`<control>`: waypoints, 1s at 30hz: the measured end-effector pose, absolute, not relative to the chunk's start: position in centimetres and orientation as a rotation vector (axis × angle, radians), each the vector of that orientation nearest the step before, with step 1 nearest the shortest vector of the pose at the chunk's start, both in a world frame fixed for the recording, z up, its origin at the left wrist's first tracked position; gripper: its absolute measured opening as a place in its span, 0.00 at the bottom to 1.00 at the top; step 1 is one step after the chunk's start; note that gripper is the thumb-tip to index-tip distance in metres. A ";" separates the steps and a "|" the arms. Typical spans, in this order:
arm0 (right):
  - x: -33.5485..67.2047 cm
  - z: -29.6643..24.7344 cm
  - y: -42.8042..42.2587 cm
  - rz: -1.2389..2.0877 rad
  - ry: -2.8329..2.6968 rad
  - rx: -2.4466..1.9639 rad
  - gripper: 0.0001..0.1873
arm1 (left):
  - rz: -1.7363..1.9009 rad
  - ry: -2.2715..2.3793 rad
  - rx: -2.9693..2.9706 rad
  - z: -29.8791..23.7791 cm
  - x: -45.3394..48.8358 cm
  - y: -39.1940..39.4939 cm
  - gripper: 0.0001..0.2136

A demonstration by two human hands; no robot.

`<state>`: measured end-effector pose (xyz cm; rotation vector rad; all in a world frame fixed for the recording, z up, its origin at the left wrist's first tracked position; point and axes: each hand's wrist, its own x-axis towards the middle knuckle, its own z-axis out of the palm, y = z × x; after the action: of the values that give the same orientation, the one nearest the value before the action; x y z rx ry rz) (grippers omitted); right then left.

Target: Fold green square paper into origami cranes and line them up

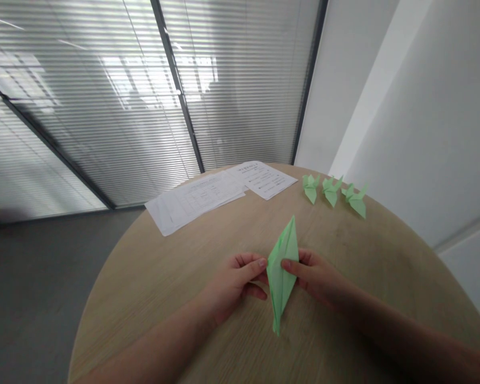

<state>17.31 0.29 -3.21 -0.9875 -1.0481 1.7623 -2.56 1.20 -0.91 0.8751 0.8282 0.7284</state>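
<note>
A piece of green origami paper (pixel 282 272), folded into a long diamond, is held up over the table with one point upward and the other downward. My right hand (pixel 310 272) grips its right side, the thumb flat on the front face and the fingers behind. At the left edge, my left hand (pixel 246 274) pinches the paper between thumb and index finger; its other fingers are curled loosely below. The fingertips behind the paper are hidden.
Three folded green paper cranes (pixel 331 191) stand in a row at the far right of the round wooden table (pixel 176 314). Printed white sheets (pixel 200 198) lie overlapping at the far left, with another printed sheet (pixel 264 180) beside them. Behind are glass panels with blinds (pixel 240 80).
</note>
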 end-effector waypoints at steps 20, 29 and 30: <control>17.5 -2.5 -0.1 1.464 -1.289 -1.150 0.21 | 0.939 0.954 1.506 -0.4 -2.7 1.1 0.11; 16.6 -2.3 -0.7 1.436 -1.293 -1.133 0.18 | 1.008 1.050 1.576 -1.1 -1.9 0.1 0.11; 16.5 -2.3 -0.8 1.452 -1.291 -1.119 0.19 | 1.021 1.046 1.550 -1.1 -1.7 0.0 0.12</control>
<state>16.49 -0.82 -2.29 -1.1193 -1.2908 1.4515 -1.70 -0.02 -1.10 1.5498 1.0463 1.0209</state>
